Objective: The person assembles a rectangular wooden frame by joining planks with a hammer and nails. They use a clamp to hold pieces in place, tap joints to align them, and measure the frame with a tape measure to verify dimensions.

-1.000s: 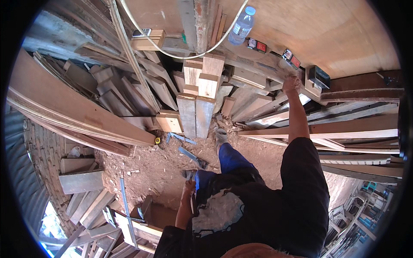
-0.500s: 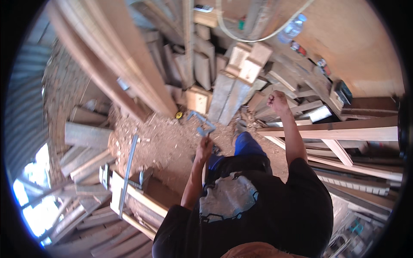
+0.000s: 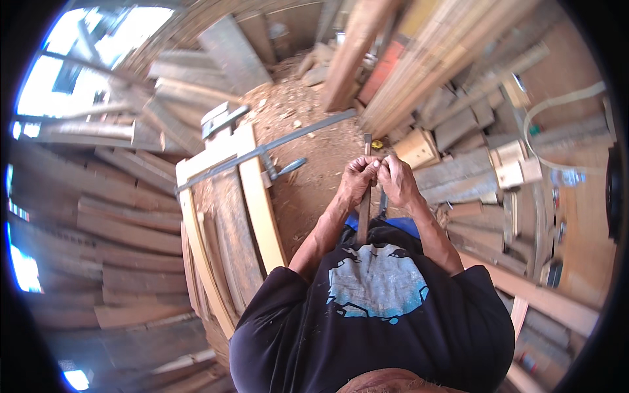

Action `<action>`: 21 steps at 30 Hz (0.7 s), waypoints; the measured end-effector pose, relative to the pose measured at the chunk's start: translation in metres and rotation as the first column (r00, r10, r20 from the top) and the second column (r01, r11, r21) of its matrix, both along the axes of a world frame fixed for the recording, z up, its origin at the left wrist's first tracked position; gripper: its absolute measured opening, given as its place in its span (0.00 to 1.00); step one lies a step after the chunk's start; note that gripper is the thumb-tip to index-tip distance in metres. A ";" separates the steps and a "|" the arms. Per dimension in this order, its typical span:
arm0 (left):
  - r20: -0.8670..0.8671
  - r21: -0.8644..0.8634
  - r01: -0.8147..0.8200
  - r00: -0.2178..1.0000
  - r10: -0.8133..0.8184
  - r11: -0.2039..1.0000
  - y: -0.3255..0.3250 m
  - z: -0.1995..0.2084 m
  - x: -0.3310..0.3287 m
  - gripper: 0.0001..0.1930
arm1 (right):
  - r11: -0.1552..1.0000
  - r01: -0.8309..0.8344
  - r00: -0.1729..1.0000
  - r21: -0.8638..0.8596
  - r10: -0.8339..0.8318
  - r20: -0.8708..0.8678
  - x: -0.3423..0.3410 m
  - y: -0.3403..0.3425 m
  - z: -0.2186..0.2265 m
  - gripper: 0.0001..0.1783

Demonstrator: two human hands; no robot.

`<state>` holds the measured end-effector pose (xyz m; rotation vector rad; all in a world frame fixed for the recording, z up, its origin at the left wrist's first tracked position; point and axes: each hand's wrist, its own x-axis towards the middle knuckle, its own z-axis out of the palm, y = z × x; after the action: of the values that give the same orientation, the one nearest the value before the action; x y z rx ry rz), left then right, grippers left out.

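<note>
Just above the frame's centre, the left hand is curled around a slim, brown, wooden-handled tool with a dark end. The right hand touches it with bent fingers, their grip unclear; left of centre, a long grey metal bar clamp crosses pale wooden boards.

1. Tool: single, long, narrow, straight. Brown shaft, looks like wood.
2. Far end: short dark, greyish tip, roughly square. Too small to pin down the exact type.
3. Pose: lengthwise in front of the torso, tip pointing away from the wearer, near end by the shirt front. Slight lean, tip a touch right of the near end.
4. State: in left hand, which wraps it below the tip and hides that stretch. Can't tell if the right touches it. Visible lengths look whole.
</note>
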<state>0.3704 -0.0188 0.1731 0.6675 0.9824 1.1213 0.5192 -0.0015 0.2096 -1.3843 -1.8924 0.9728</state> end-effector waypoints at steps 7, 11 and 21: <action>0.024 0.008 -0.323 0.946 0.323 0.946 -0.045 -0.018 -0.124 0.09 | 0.942 -0.336 0.941 -0.013 0.336 0.048 -0.131 -0.008 -0.002 0.12; 0.009 -0.034 -0.523 0.852 0.524 0.851 -0.064 -0.021 -0.163 0.10 | 0.870 -0.493 0.868 0.024 0.490 0.081 -0.180 -0.002 -0.015 0.12; -0.403 -0.067 -0.917 0.384 0.831 0.392 -0.101 -0.066 -0.275 0.08 | 0.566 -0.670 0.741 -0.479 0.546 -0.392 -0.253 0.045 -0.047 0.07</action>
<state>0.0951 -0.1200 0.1073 -0.0239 1.8716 1.7997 0.2661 0.0433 0.1623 -0.8186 -2.0243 2.1357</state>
